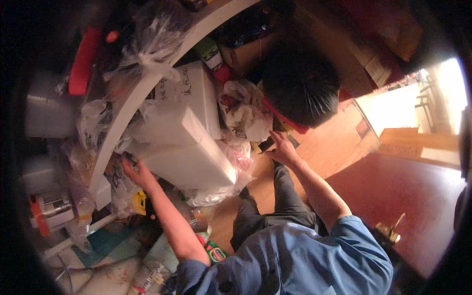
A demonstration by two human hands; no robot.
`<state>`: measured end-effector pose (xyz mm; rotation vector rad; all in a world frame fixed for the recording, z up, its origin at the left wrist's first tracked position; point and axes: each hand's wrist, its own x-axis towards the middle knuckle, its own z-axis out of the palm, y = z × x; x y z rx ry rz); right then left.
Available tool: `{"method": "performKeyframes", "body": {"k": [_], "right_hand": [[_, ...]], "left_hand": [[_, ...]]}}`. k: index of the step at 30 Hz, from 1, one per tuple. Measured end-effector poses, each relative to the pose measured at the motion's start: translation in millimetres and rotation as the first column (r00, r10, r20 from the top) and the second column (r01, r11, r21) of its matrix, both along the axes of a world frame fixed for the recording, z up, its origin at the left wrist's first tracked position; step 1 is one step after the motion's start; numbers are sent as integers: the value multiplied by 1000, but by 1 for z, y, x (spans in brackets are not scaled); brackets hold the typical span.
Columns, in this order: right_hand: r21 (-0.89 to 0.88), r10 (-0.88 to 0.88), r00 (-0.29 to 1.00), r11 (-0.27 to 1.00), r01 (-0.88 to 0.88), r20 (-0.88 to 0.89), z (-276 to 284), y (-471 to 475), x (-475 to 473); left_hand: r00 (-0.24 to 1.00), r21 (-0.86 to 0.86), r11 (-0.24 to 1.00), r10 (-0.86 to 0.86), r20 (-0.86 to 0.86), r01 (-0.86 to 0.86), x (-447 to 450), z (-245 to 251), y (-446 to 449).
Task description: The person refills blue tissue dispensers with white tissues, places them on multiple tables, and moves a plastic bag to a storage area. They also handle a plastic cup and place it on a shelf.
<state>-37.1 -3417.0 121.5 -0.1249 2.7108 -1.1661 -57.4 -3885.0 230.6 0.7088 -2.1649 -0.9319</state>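
Two white foam boxes, the nearer one [177, 147] and one behind it [201, 92] bearing handwriting, lie before me. At the left end of the nearer box, my left hand [136, 171] reaches among clear plastic bags [121, 180], its fingers apart. My right hand [284, 147] is spread beside a white plastic bag [249, 120] with printed writing; whether the fingertips touch it I cannot tell. A crumpled clear bag with something pink [239, 158] lies at the box's right edge. Above my right hand sits a full black plastic bag [302, 84].
A curved pale rail [129, 96] crosses the left side, with shelves of bagged goods behind it. The dark red door [398, 206] with a brass handle [387, 232] stands at my right. A red item [84, 61] is at upper left. Packages lie near my left elbow.
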Motion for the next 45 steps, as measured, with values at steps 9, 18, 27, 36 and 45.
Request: {"method": "performKeyframes", "body": {"k": [9, 18, 27, 36, 45], "right_hand": [[419, 242, 961, 893, -165, -136, -89, -52, -117], [-225, 103, 994, 968, -109, -35, -168, -23, -127], [-662, -59, 720, 345, 665, 692, -233, -40, -82], [-734, -114, 762, 213, 645, 637, -261, -84, -133], [-677, -26, 866, 612, 409, 499, -290, -28, -110]], "left_hand": [[596, 415, 720, -693, 406, 556, 24, -126, 269], [588, -292, 549, -501, 635, 783, -91, -297, 292], [707, -199, 848, -254, 660, 491, -184, -411, 237], [923, 583, 803, -310, 230, 124, -86, -405, 300], [893, 591, 758, -430, 135, 276, -173, -462, 320]]}}
